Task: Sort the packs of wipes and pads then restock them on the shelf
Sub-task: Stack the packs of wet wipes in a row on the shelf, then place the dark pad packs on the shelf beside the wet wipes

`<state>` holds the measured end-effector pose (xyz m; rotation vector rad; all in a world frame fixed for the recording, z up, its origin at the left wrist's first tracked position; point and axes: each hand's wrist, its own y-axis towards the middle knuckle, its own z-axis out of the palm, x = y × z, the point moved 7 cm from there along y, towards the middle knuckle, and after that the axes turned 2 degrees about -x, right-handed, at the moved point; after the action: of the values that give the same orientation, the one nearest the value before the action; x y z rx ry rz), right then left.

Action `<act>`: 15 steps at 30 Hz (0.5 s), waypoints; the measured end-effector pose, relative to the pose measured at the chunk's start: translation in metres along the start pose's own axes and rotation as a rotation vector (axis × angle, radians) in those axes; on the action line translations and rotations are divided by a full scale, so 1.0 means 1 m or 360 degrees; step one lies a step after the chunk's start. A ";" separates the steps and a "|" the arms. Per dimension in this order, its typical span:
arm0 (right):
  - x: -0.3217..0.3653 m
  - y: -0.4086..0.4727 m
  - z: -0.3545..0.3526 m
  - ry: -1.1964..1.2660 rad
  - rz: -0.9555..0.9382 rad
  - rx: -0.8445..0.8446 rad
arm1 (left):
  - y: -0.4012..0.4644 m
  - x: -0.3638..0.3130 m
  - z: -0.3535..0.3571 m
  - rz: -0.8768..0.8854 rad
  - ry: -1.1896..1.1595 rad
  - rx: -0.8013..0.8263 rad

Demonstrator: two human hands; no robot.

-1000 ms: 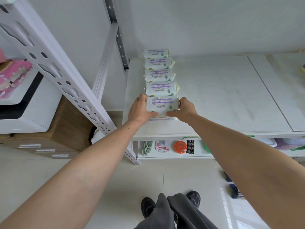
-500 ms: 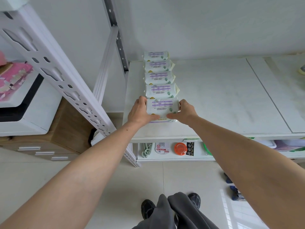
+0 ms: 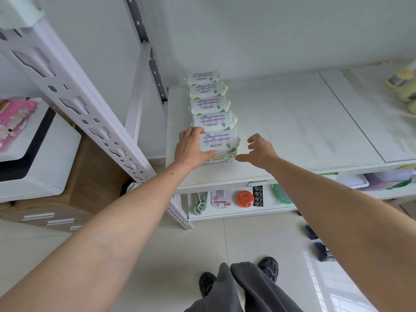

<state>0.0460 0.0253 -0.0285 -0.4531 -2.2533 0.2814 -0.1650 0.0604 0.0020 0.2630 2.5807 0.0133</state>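
The nearest pack of wipes (image 3: 219,144) sits at the front of a row of five on the shelf (image 3: 292,122), just ahead of my knuckles. My left hand (image 3: 192,147) holds its left end, thumb curled over the front edge and fingers over the top. I judge it light and soft — a film pouch that gives under a squeeze and could slide on a smooth board. So the ends are where to take it, palms pressing inward rather than a pinch on the slick top panel. My right hand (image 3: 258,150) hangs just off the pack's right end, fingers spread and loosely curled, holding nothing. Beyond my grip the other four packs (image 3: 208,104) run back toward the wall, each close behind the next. Far to my right lie some pale yellow items (image 3: 405,86) — too blurred to name.
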 end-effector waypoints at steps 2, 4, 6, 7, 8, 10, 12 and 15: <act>-0.010 -0.005 -0.005 0.0024 0.0023 -0.0030 | 0.000 -0.012 0.003 0.0080 0.0038 0.0003; -0.021 -0.010 -0.013 0.0035 0.0046 -0.0063 | -0.001 -0.026 0.008 0.0160 0.0057 0.0002; -0.033 -0.016 -0.024 0.0045 0.0062 -0.0105 | -0.002 -0.044 0.013 0.0227 0.0045 0.0001; -0.040 -0.019 -0.031 0.0051 0.0066 -0.0130 | -0.003 -0.054 0.017 0.0263 0.0039 0.0002; -0.046 -0.022 -0.038 0.0055 0.0069 -0.0155 | -0.005 -0.064 0.021 0.0299 0.0034 0.0007; -0.062 -0.030 -0.054 0.0056 0.0087 -0.0201 | -0.008 -0.086 0.031 0.0381 0.0034 0.0035; -0.082 -0.038 -0.072 0.0064 0.0117 -0.0249 | -0.013 -0.111 0.044 0.0462 0.0040 0.0059; -0.116 -0.056 -0.101 0.0045 0.0139 -0.0329 | -0.024 -0.150 0.069 0.0536 0.0030 0.0077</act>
<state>0.1801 -0.0676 -0.0218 -0.6614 -2.2475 0.0858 -0.0085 0.0053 0.0197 0.7149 2.5273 0.0757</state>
